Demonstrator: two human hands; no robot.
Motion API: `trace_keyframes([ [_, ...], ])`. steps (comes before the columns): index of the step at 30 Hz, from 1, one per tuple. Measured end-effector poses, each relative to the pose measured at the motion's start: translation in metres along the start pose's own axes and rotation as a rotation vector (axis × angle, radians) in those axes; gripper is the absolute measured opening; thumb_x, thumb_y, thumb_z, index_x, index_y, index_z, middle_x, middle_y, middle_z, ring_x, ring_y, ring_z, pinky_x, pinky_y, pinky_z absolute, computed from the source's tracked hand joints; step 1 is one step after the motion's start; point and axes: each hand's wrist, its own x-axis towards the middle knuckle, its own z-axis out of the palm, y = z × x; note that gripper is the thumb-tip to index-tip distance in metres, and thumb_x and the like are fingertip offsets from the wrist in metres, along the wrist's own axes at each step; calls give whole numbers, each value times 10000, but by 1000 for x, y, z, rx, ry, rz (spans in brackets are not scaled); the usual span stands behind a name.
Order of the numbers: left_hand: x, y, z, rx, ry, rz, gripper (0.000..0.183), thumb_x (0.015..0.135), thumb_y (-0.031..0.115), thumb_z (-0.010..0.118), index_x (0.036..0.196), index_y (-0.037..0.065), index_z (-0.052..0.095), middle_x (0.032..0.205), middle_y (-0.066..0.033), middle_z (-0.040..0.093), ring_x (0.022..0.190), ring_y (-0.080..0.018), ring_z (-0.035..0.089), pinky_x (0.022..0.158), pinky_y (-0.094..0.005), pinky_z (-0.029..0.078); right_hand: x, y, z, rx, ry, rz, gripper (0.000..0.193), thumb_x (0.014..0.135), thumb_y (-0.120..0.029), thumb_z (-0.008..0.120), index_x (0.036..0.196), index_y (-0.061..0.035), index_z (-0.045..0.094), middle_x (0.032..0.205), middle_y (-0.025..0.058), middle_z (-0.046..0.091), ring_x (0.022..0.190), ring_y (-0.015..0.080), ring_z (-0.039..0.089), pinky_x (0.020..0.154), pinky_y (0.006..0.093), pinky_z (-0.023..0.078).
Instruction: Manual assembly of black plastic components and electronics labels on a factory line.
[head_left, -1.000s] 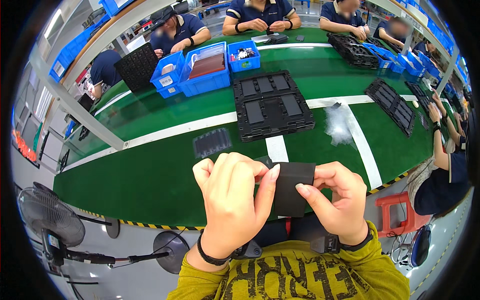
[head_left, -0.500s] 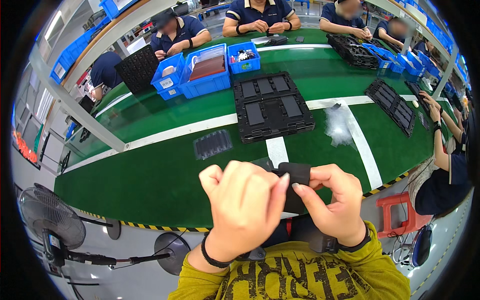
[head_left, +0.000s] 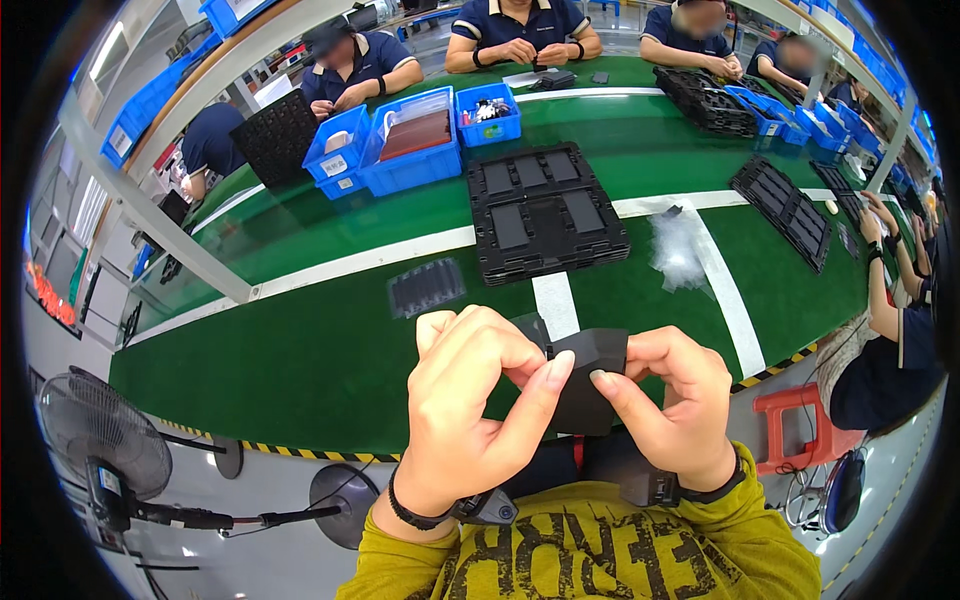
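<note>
My right hand [head_left: 675,405] pinches a flat black rectangular piece [head_left: 588,385] by its right edge, thumb on the near face. At the upper left edge of that piece, my left hand [head_left: 470,400] has thumb and forefinger pressed together. A small see-through film [head_left: 531,324] stands out beyond the left fingertips; the exact grip on it is partly hidden by the fingers. Both hands are held over the near edge of the green table [head_left: 300,370]. Beyond them lies a clear sheet with dark strips [head_left: 427,288].
A stack of black trays [head_left: 545,215] with dark flat pieces stands ahead. Crumpled clear films [head_left: 680,250] lie to its right, near another black tray [head_left: 782,212]. Blue bins [head_left: 410,170] stand farther back. Co-workers sit around the table; a fan [head_left: 105,440] stands at left.
My left hand has rolled and shifted slightly, showing more of its thumb and finger side. The black piece has tilted, and more of its flat face shows. My right hand keeps its hold.
</note>
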Motion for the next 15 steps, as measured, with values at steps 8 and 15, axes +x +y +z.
trace_keyframes([
  [8, 4, 15, 8, 122, -61, 230, 176, 623, 39, 687, 677, 91, 527, 620, -5, 497, 544, -161, 463, 606, -312, 255, 1, 2, 3, -46, 7, -40, 149, 704, 59, 630, 827, 28, 551, 683, 76, 625, 580, 134, 626, 528, 213, 486],
  [15, 1, 15, 5, 50, -74, 214, 182, 603, 60, 701, 668, 90, 534, 622, -14, 499, 546, -160, 460, 602, -311, 251, 0, -2, 2, -48, 13, -45, 150, 696, 60, 635, 817, 23, 555, 690, 76, 623, 580, 140, 625, 527, 218, 491],
])
